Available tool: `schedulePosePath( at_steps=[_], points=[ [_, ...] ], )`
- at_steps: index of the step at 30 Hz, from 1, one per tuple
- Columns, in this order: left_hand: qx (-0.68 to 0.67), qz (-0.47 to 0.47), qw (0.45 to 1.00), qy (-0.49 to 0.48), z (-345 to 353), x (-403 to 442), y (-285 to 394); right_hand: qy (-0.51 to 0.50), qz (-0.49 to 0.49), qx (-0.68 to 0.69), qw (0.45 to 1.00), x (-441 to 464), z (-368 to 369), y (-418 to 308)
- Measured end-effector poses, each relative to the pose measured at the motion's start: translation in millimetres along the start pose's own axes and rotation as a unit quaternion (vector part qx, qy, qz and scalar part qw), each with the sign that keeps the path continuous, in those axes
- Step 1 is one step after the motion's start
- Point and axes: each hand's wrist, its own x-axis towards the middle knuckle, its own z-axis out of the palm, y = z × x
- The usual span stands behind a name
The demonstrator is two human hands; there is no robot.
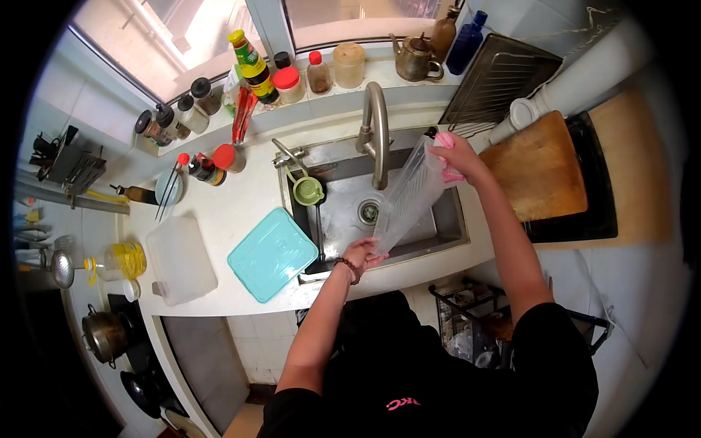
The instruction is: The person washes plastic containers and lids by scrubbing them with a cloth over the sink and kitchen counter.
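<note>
Over the steel sink (pixel 454 226), a clear plastic container (pixel 405 193) is held on a slant. My left hand (pixel 358 257), with a beaded bracelet at the wrist, grips its lower end. At the upper end my right hand (pixel 458 157) is closed around a pink-and-white cloth or sponge (pixel 448 172), which touches the container's side. The faucet (pixel 377 131) hangs just left of the container, and the drain (pixel 369 212) shows below. A turquoise lid (pixel 272 254) lies on the counter left of the sink.
A translucent container (pixel 182 260) sits farther left on the counter (pixel 219 292). A green strainer (pixel 307 190) is at the sink's left side. Bottles and jars, including a red-lidded jar (pixel 288 84), line the windowsill. A wooden board (pixel 537 171) and an oven rack (pixel 504 80) stand at right.
</note>
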Motion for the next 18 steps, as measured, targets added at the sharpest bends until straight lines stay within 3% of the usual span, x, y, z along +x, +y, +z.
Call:
schedulePosePath(
  at_steps=[2, 7, 13, 15, 18],
  points=[
    [-0.001, 0.046, 0.999, 0.014, -5, -5, 6, -0.005, -0.005, 0.002, 1.000, -6, -4, 12],
    [-0.034, 0.062, 0.997, 0.030, -20, -10, 11, 0.010, -0.012, 0.079, 0.997, -42, 5, 13],
    [-0.001, 0.108, 0.994, 0.020, -26, -3, 8, 0.005, -0.048, 0.073, 0.996, -73, 10, 6],
    [0.061, 0.139, 0.985, 0.086, -20, -5, 9, 0.002, -0.070, 0.053, 0.996, -81, 10, 3],
    [0.075, 0.172, 0.976, 0.107, -23, -5, 9, 0.000, -0.083, 0.069, 0.994, -86, 9, 5]
  ],
)
